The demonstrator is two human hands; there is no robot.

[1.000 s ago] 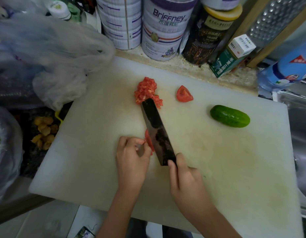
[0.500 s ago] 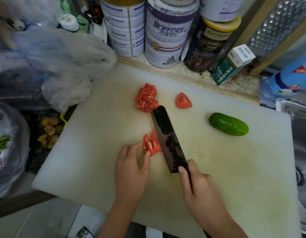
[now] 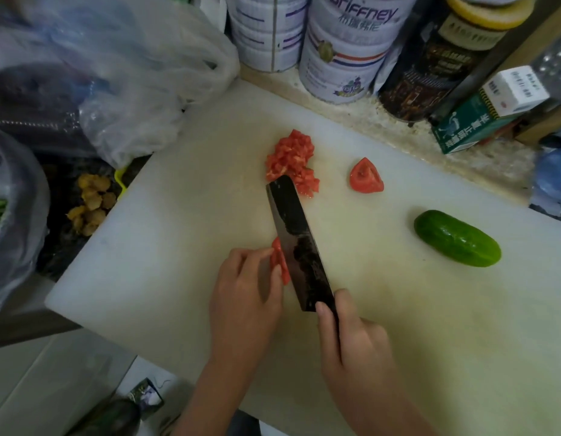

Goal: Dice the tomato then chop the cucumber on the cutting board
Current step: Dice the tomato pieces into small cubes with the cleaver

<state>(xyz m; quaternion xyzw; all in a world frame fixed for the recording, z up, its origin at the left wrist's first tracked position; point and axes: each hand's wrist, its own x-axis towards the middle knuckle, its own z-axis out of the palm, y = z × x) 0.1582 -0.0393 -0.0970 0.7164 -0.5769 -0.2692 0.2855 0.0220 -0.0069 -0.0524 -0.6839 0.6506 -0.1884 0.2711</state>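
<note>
On the white cutting board [image 3: 153,253] my left hand [image 3: 244,291] pins a small red tomato piece [image 3: 278,262] with its fingertips. My right hand [image 3: 351,344] grips the handle of a dark cleaver [image 3: 296,240], whose blade lies right against that piece and points up the board. Its tip touches a heap of diced tomato [image 3: 291,162]. A tomato wedge [image 3: 365,177] lies alone to the right of the heap. A whole green cucumber [image 3: 457,238] rests further right, apart from both hands.
Tall tins [image 3: 345,48], a dark jar [image 3: 436,64] and a green-white carton [image 3: 490,111] line the back edge of the board. Crumpled plastic bags [image 3: 115,67] crowd the left side, with yellowish lumps [image 3: 90,202] below them. A blue bottle [image 3: 552,180] stands at the right edge.
The cleaver's tip came back toward me, away from the diced heap, half a second ago, then went forward to touch it again. My left hand keeps pinning the tomato piece.
</note>
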